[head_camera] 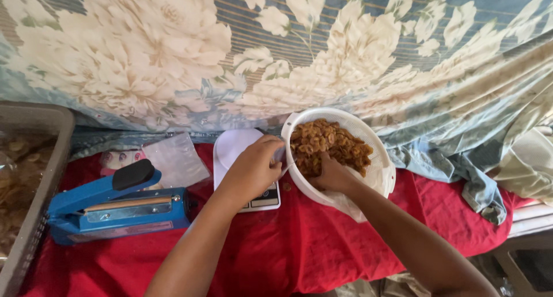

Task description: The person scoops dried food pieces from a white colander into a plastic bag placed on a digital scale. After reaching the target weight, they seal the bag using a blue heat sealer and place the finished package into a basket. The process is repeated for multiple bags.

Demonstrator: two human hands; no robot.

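item: colander (377, 159), white, tilted toward me on the red cloth (288, 245), about half full of brown chips (331, 144). i see my right hand (334, 176) inside its near rim, fingers buried in the chips, closed or not i cannot tell. my left hand (253, 167) curls over the left rim, over the white scale (236, 147). blue sealer (115, 207) well left; grey basket (34, 176) at far left, chips inside.

Site: home snack-packing station | Evidence: blue heat sealer (115, 207), white kitchen scale (242, 159), strainer of chips (337, 153), floral bedsheet backdrop (276, 49), red-covered table (276, 251).
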